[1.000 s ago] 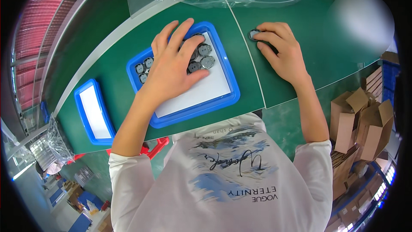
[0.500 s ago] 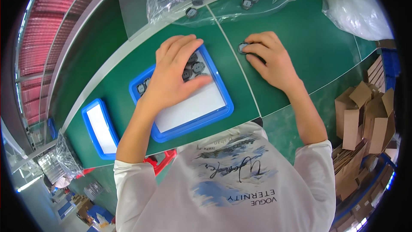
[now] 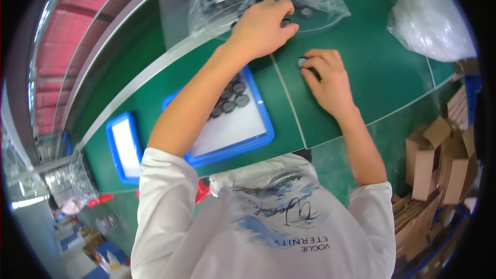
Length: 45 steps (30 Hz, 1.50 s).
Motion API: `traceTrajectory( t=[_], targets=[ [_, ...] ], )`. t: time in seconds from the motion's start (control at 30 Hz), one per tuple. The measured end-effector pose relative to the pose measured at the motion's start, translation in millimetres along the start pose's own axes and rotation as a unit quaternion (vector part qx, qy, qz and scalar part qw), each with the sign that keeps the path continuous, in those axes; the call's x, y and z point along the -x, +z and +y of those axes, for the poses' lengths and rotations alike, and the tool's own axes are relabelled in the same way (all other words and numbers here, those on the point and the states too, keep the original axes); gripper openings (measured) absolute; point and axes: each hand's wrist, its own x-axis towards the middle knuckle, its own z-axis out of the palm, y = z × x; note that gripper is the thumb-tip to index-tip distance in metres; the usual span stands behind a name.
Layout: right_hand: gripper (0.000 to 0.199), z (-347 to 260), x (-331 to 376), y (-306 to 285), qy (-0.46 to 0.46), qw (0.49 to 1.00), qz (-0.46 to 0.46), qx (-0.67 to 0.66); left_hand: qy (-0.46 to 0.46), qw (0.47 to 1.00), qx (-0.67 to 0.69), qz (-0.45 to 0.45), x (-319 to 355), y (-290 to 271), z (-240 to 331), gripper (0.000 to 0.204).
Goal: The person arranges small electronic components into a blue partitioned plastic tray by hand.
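Observation:
My left hand (image 3: 261,27) reaches across to the mouth of a clear plastic bag (image 3: 212,18), with thumb and fingers curled round a small round dark plastic part (image 3: 285,22), partly hidden by them. Between the thumb and fingertips of my right hand (image 3: 327,80) is a similar small round black-and-grey part (image 3: 302,62), low over the green table. More such round parts (image 3: 242,101) lie in rows on the white sheet in a blue tray (image 3: 266,124). My left forearm hides that tray's left part.
A smaller blue tray (image 3: 135,139) with a white bottom stands at the left. The bag at the far side holds many loose dark parts. A bundle of translucent plastic bags (image 3: 431,20) lies far right. Open cardboard boxes (image 3: 429,160) stand beyond the right table edge.
My left hand has left the blue tray and moved up and right to the bag, closing round a part. My right hand stays near its place, still holding its part. The view has shifted slightly.

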Motion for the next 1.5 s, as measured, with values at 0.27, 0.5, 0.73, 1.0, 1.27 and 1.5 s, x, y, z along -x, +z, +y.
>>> traceTrajectory(
  t=[0.27,0.5,0.73,1.0,1.27,1.5],
  targets=[
    [0.013,-4,4,-2,-0.039,0.998,-0.04,0.035,-0.406,0.896,-0.113,0.142,276,-113,-19,0.023],
    [0.012,-13,1,-11,0.036,0.993,-0.103,0.036,-0.385,0.895,-0.118,0.191,358,-86,-14,0.036],
    [0.019,-139,-12,4,-0.083,0.98,-0.17,-0.058,-0.222,0.95,-0.036,0.217,383,-79,-39,0.024],
    [0.014,-179,-2,98,-0.205,0.929,-0.296,-0.083,-0.062,0.966,0.059,0.242,334,-75,-11,0.018],
    [0.016,-174,-2,114,-0.201,0.941,-0.261,-0.072,-0.082,0.982,0.025,0.166,316,-69,-21,0.015],
    [0.016,-165,-6,111,-0.207,0.937,-0.275,-0.062,-0.104,0.986,0.02,0.127,311,-69,-20,0.018]
  ],
)
